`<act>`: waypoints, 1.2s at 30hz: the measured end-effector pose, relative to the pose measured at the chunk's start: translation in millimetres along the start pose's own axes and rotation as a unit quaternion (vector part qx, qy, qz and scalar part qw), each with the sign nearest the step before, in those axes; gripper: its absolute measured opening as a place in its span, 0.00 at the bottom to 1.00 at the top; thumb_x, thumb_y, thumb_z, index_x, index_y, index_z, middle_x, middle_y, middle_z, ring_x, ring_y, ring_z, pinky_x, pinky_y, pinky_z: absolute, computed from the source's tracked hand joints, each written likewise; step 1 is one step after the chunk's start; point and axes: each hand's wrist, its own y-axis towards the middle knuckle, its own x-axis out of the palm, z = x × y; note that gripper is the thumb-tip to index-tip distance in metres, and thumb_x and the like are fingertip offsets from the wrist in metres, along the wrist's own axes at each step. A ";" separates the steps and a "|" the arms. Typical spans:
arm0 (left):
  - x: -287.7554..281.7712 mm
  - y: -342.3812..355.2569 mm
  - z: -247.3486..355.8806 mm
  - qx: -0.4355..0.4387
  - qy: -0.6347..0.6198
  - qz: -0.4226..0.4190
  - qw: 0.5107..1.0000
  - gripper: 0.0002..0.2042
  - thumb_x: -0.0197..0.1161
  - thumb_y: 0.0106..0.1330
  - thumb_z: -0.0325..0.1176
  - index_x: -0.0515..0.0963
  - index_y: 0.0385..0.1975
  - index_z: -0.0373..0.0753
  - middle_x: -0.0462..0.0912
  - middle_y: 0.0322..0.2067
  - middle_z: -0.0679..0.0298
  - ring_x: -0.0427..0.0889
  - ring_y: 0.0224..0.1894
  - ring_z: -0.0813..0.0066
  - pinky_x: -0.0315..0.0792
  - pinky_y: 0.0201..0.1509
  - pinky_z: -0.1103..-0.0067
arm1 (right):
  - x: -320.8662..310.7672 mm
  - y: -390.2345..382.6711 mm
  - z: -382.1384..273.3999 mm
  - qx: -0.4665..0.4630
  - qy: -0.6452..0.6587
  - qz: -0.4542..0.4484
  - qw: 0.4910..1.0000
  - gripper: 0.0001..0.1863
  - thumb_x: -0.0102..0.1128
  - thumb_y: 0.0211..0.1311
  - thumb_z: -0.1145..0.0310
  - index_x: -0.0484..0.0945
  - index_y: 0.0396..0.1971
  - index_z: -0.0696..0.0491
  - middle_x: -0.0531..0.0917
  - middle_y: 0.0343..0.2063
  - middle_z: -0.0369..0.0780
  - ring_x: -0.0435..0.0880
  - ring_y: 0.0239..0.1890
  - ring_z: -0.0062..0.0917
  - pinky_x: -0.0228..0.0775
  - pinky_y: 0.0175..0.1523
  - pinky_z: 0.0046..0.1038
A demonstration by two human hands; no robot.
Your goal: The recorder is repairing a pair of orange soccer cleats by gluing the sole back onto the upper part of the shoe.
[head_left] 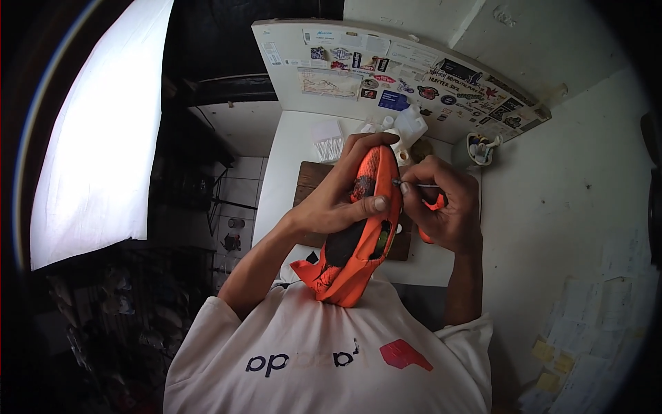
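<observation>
Holding of the orange and black shoe is done by the left hand, and the shoe is kept up in front of the white shirt, above the near part of the white bench. Its one end is pointed away from the body and its other end is near the chest; whether the shirt is touched by it cannot be told. The shoe is grasped by the left fingers, which are bent over the far end, while the thumb is pressed along the side.

In the right hand, a thin tool is pinched between the thumb and the fingers, and its tip is placed at the right edge of the shoe. Behind this hand, another orange thing is partly hidden, so its full shape cannot be told.

On the bench, a brown wooden board is seen under the raised shoe. Farther back, a clear packet and a white jug are placed. Behind them, an upright white panel is covered with many stickers.
</observation>
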 end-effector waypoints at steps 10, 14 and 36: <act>2.9 4.3 8.4 0.024 0.019 -0.015 0.999 0.57 0.66 0.57 0.72 0.55 0.74 0.32 0.61 0.63 0.49 0.63 0.70 0.50 0.57 0.74 0.57 | -8.3 9.3 5.8 -0.023 -0.027 0.026 0.999 0.04 0.66 0.61 0.77 0.80 0.34 0.55 0.79 0.23 0.32 0.70 0.19 0.11 0.62 0.24 0.20; 2.6 5.7 8.7 0.018 0.010 -0.026 0.999 0.58 0.66 0.56 0.73 0.53 0.76 0.32 0.60 0.63 0.48 0.62 0.71 0.49 0.56 0.75 0.55 | -15.5 8.7 -7.6 0.016 0.024 -0.030 0.999 0.02 0.63 0.63 0.78 0.79 0.34 0.58 0.80 0.24 0.33 0.74 0.22 0.09 0.66 0.27 0.17; 1.7 7.8 14.0 0.042 0.043 -0.059 0.996 0.57 0.68 0.59 0.69 0.52 0.76 0.32 0.58 0.65 0.43 0.58 0.74 0.42 0.55 0.77 0.54 | -12.6 18.4 0.3 0.145 0.128 0.019 0.981 0.02 0.62 0.63 0.79 0.78 0.33 0.61 0.76 0.22 0.30 0.71 0.25 0.06 0.62 0.26 0.15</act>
